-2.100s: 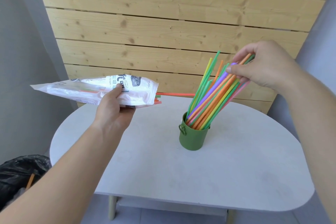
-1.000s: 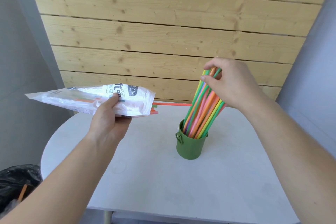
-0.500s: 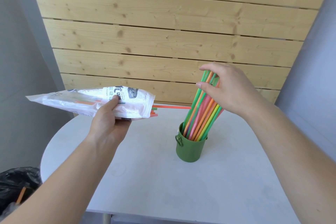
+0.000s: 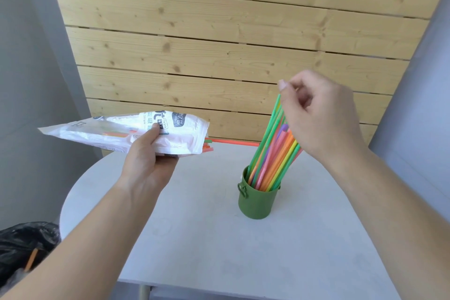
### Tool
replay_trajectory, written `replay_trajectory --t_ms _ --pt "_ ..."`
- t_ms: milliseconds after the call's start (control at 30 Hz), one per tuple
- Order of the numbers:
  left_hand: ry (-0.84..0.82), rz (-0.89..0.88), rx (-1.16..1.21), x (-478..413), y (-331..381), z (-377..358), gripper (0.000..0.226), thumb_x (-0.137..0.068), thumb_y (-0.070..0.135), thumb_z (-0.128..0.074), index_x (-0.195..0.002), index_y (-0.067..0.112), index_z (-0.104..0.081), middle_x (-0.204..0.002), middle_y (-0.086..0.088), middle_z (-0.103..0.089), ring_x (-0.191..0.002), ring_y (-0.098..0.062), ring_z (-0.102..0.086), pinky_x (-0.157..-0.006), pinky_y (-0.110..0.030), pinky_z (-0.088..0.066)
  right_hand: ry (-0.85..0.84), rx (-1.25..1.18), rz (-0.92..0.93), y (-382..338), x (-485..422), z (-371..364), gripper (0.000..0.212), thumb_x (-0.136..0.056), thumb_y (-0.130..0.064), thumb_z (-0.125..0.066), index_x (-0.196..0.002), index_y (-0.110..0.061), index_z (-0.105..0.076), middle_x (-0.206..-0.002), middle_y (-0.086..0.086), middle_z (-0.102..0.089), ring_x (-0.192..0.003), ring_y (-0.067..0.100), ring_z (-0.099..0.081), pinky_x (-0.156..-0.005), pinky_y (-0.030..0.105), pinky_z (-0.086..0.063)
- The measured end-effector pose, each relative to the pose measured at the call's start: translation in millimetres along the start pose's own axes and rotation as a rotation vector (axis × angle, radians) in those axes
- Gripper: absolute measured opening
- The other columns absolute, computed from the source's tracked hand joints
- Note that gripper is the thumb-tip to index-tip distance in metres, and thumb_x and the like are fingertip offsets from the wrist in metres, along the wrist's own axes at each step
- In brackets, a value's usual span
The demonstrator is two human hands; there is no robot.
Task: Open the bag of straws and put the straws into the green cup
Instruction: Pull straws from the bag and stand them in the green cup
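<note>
The bunch of thin plastic straws in many colours (image 4: 270,161) stood with its lower ends inside the small green metal cup (image 4: 258,202) and leaned to the right. Two seconds before, the right hand (image 4: 321,117) had held this bunch at a strong slant. Since then it had brought the straws more upright and risen to their top ends. Its grip was loosely curled, with the fingertips (image 4: 282,85) just above the longest green straw. Whether it still pinched any straw behind the palm could not be told.

This handful seemed delivered, but the task was not finished. The left hand (image 4: 148,161) kept the white printed plastic bag (image 4: 117,133) in the air to the left of the cup, its grip closed around the bag with the thumb on top. Some straw ends (image 4: 208,149) showed at the open mouth, and one orange straw (image 4: 233,142) stuck far out.

The cup stood on the pale grey round table (image 4: 219,263), and nothing lay between bag and cup. Behind was a wall of light wooden planks (image 4: 219,31). A black rubbish bag (image 4: 24,243) lay low at the left, beside the table.
</note>
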State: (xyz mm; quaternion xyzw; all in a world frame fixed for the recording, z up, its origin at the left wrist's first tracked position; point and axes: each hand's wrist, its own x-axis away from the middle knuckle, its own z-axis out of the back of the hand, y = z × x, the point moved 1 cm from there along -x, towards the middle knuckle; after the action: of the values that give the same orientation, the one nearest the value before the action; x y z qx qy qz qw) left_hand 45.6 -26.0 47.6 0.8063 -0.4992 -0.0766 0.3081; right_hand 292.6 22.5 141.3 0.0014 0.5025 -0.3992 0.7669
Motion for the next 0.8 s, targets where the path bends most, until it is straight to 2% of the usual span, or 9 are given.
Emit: replay_trajectory --t_ms 33,100,200,267,300,400,500,633,800 --pt "-0.012 0.003 0.015 -1 2 0 0.026 -0.103 0.007 -0.058 -0.129 0.008 -0.061 -0.123 -0.008 -0.075 -0.107 -0.024 -0.076 -0.093 -0.052 -0.060 -0.120 0.041 -0.072 -7 5 -3 0.036 -0.098 -0.045 -0.048 -0.077 -0.017 -0.057 -0.052 -0.004 -0.051 -0.053 0.018 -0.049 -0.054 0.036 -0.039" --pt "-0.037 0.004 0.038 -2 5 0 0.022 -0.103 0.007 -0.058 -0.125 0.008 -0.062 -0.127 -0.010 -0.074 -0.110 -0.026 -0.075 -0.099 -0.056 -0.056 -0.331 0.159 -0.183 -14 20 -11 0.049 -0.099 -0.056 -0.036 -0.075 -0.017 -0.054 -0.055 -0.001 -0.053 -0.061 0.023 -0.053 -0.055 0.037 -0.035" --pt "-0.089 0.002 0.045 3 7 -6 0.012 -0.104 0.008 -0.056 -0.109 0.009 -0.067 -0.108 -0.006 -0.080 -0.102 -0.023 -0.077 -0.107 -0.054 -0.051 -0.431 0.189 -0.295 -17 43 -24 0.059 -0.097 -0.064 -0.025 -0.074 -0.019 -0.054 -0.066 0.002 -0.063 -0.074 0.030 -0.059 -0.069 0.039 -0.047" --pt "-0.105 0.003 0.031 7 7 -10 0.013 -0.105 0.008 -0.055 -0.107 0.010 -0.068 -0.100 -0.004 -0.081 -0.099 -0.021 -0.078 -0.106 -0.051 -0.053 -0.447 0.067 -0.384 -15 53 -30 0.060 -0.097 -0.065 -0.023 -0.070 -0.019 -0.050 -0.065 0.005 -0.067 -0.069 0.029 -0.063 -0.068 0.039 -0.051" --pt "-0.118 0.007 0.028 8 7 -11 0.013 -0.105 0.008 -0.055 -0.108 0.010 -0.068 -0.104 -0.006 -0.080 -0.104 -0.022 -0.077 -0.105 -0.052 -0.053 -0.457 -0.042 -0.476 -14 56 -33 0.060 -0.098 -0.064 -0.025 -0.074 -0.018 -0.053 -0.064 0.007 -0.069 -0.061 0.028 -0.064 -0.061 0.036 -0.051" --pt "-0.174 0.024 -0.017 12 6 -14 0.018 -0.105 0.010 -0.056 -0.119 0.008 -0.067 -0.123 -0.010 -0.075 -0.116 -0.026 -0.073 -0.102 -0.054 -0.054 -0.472 -0.457 -0.839 -15 63 -39 0.055 -0.101 -0.059 -0.031 -0.098 -0.012 -0.061 -0.057 0.009 -0.067 -0.040 0.021 -0.052 -0.040 0.024 -0.035" --pt "-0.203 -0.001 -0.109 17 3 -19 0.035 -0.104 0.013 -0.058 -0.138 0.003 -0.061 -0.135 -0.012 -0.070 -0.122 -0.027 -0.069 -0.105 -0.049 -0.054 -0.489 -0.766 -1.066 -22 71 -48 0.060 -0.101 -0.058 -0.034 -0.101 -0.005 -0.063 -0.054 0.010 -0.061 -0.037 0.018 -0.042 -0.037 0.019 -0.025" --pt "-0.258 -0.064 -0.205 21 4 -24 0.046 -0.101 0.014 -0.063 -0.143 -0.002 -0.055 -0.124 -0.012 -0.069 -0.120 -0.027 -0.069 -0.102 -0.043 -0.056 -0.552 -0.922 -1.242 -28 83 -57 0.064 -0.100 -0.062 -0.032 -0.095 -0.008 -0.065 -0.058 0.012 -0.063 -0.040 0.018 -0.044 -0.037 0.018 -0.024" --pt "-0.361 -0.127 -0.342 27 2 -26 0.045 -0.101 0.014 -0.062 -0.141 -0.005 -0.054 -0.123 -0.016 -0.068 -0.116 -0.033 -0.068 -0.104 -0.049 -0.053 -0.582 -1.021 -1.328 -30 91 -64 0.063 -0.100 -0.063 -0.028 -0.094 -0.009 -0.058 -0.067 0.017 -0.069 -0.042 0.022 -0.052 -0.038 0.018 -0.027"
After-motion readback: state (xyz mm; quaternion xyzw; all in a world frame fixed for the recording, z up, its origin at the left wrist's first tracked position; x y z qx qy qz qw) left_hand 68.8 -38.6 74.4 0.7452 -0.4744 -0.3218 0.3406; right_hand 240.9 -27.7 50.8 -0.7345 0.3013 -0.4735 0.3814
